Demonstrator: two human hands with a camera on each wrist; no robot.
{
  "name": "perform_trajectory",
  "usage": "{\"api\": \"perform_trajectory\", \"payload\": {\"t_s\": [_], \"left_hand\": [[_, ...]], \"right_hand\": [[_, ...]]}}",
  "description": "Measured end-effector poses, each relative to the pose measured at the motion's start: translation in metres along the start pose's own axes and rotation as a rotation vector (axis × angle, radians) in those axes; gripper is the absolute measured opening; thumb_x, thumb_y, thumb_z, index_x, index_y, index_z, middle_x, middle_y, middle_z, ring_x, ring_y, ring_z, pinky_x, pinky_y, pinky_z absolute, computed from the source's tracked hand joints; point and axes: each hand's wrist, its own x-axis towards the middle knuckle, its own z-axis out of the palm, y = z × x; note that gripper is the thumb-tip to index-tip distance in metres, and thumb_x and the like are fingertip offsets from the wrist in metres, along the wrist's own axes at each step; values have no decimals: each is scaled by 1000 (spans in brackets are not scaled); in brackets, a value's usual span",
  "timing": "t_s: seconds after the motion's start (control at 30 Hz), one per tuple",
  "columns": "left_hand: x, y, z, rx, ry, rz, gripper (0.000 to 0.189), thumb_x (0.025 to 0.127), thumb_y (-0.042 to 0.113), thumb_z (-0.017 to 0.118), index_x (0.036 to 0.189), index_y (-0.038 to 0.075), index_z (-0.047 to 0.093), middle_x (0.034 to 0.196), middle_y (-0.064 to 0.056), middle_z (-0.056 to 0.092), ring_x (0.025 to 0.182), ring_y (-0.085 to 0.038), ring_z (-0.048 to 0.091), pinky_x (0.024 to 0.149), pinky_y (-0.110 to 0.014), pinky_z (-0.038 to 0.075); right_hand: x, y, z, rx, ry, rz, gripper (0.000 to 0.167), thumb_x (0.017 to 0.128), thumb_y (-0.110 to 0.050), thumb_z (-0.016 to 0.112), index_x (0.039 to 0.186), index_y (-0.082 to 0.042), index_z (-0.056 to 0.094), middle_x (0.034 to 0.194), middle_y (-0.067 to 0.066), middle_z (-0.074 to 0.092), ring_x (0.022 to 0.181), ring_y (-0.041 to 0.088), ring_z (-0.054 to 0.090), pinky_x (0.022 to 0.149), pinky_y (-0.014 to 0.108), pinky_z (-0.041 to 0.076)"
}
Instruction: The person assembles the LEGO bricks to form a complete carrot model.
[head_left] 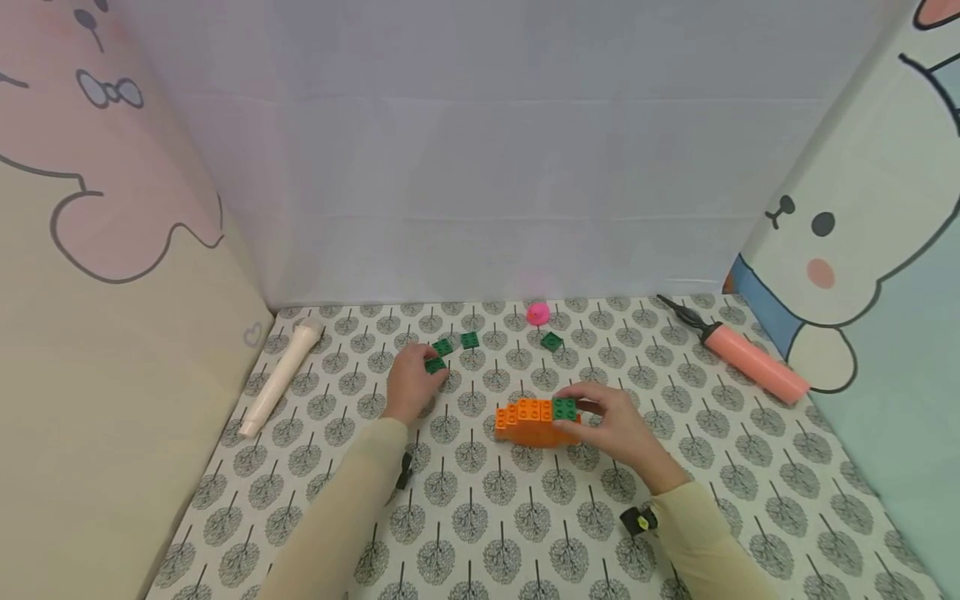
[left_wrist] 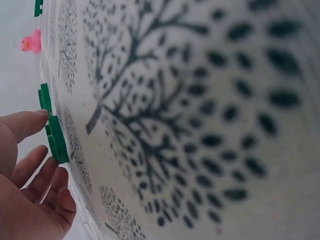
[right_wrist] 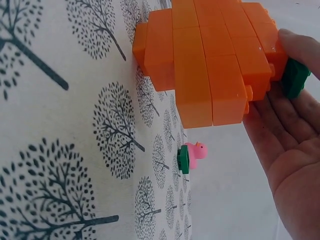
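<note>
My left hand (head_left: pixel 412 382) reaches to the far left-middle of the cloth. Its thumb and fingers pinch a flat green toy brick (left_wrist: pixel 57 137) at opposite edges, low over the cloth. Right beside that one lies another green brick (head_left: pixel 442 347), with a third green brick (head_left: pixel 470 340) a little to the right. My right hand (head_left: pixel 611 421) grips the right end of a stepped build of orange toy bricks (head_left: pixel 531 429), thumb on the near side and fingers on the far side. On top of that end sits a green brick (right_wrist: pixel 296 77), between thumb and fingers.
A single green brick (head_left: pixel 552 342) lies beyond the orange build, in front of a pink toy duck (head_left: pixel 537 313). A cream-coloured tube (head_left: pixel 279 382) lies at the left, a coral hand pump (head_left: pixel 753 360) at the right. Fabric walls (head_left: pixel 495 183) enclose the tree-print cloth (head_left: pixel 480 533).
</note>
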Motion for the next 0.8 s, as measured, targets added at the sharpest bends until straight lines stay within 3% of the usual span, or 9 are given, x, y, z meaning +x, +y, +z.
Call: {"api": "perform_trajectory", "payload": {"t_s": [0.37,0.8], "left_hand": [[1,0,0,18,-32,-45,41,92,19,82,124,-1,69,132,-21,60,128,-41,54,107,-53,46],[5,-7,3,20,-40,-33,39,92,17,82,124,-1,71,134,-22,60,132,-43,51,109,-54,44]], "right_hand": [[1,1,1,-4,2,3,29,87,-11,86,114,-11,75,111,2,72,101,18,70,94,37,57],[0,0,0,-1,-3,5,30,87,-12,86,115,-9,75,113,3,72,102,21,70,94,38,57]]}}
